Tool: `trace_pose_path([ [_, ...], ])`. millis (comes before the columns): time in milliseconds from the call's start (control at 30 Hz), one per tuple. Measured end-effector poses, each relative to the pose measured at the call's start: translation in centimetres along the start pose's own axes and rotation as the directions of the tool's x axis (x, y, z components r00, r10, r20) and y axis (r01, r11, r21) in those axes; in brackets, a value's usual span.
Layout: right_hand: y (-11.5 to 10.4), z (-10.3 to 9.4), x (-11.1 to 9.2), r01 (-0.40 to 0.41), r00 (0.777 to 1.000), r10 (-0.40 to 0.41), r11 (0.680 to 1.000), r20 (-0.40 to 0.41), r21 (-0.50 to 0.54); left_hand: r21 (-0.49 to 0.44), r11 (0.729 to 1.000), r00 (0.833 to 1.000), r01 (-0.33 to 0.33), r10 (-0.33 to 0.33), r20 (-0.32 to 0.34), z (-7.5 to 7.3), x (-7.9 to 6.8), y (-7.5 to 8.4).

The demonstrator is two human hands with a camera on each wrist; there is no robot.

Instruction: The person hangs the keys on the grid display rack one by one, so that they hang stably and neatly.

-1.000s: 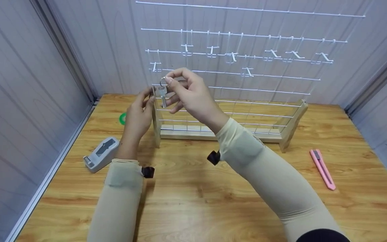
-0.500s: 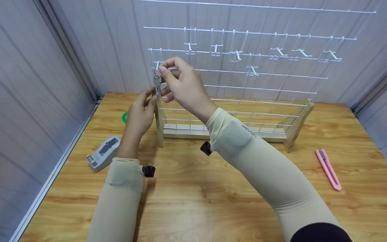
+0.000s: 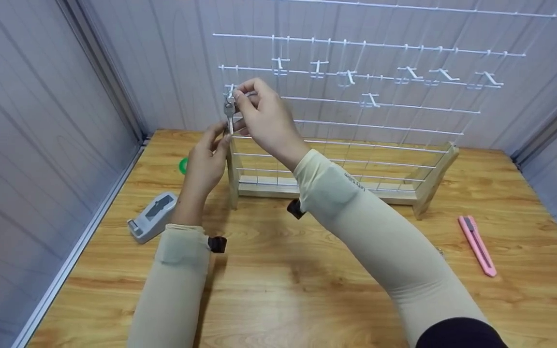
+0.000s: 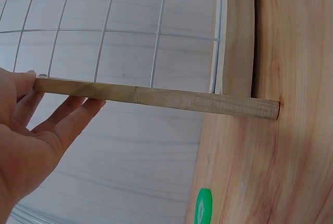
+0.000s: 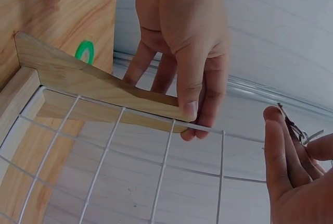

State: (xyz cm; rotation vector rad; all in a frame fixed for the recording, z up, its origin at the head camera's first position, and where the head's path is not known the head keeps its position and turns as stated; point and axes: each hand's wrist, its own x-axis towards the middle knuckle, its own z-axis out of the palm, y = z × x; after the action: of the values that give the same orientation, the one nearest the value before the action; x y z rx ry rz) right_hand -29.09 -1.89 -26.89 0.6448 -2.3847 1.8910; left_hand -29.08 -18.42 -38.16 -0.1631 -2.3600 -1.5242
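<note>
- Right hand (image 3: 270,115): pinches the key (image 3: 229,109) near its top between thumb and fingers, presumably so the shank hangs down unobstructed.
- Key: located at the leftmost hook (image 3: 230,88) (the view does not show whether it is threaded on).
- Left hand (image 3: 206,163): grasps the upper end of the wooden post (image 4: 156,98) between thumb and fingers, probably to brace the rack (image 3: 377,126).
- Rack: its grid rises well above the posts, so it likely sways when pushed.
- Tape dispenser (image 3: 149,225), green tape (image 4: 207,203) and pink cutter (image 3: 476,245): lie outside the rack, leaving its front accessible.
</note>
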Motion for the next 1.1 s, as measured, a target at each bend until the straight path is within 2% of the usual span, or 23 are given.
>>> trace_pose_path([
  [200,0.3,-0.2,0.4,-0.01,1.0,0.009,0.999,-0.018,-0.051,-0.023,1.0,1.0,-0.018,0.018,0.0,0.2,0.1,0.1],
  [467,1.0,-0.7,0.2,-0.014,1.0,0.013,0.998,-0.014,-0.066,-0.021,1.0,1.0,0.018,-0.017,0.02,0.8,0.2,-0.1],
  [667,1.2,-1.6,-0.6,-0.022,1.0,0.023,0.991,0.013,-0.133,-0.027,0.999,0.999,0.034,-0.033,0.032,0.8,0.3,-0.2],
  [867,0.6,-2.9,-2.3,-0.011,0.998,0.026,0.969,0.057,-0.247,-0.04,0.997,0.998,0.059,-0.057,0.035,0.1,0.4,-0.6],
  [1100,-0.1,-6.2,-6.1,0.086,0.993,-0.055,0.945,0.107,-0.315,-0.034,0.998,0.998,0.059,-0.058,0.034,-0.4,0.3,-0.8],
])
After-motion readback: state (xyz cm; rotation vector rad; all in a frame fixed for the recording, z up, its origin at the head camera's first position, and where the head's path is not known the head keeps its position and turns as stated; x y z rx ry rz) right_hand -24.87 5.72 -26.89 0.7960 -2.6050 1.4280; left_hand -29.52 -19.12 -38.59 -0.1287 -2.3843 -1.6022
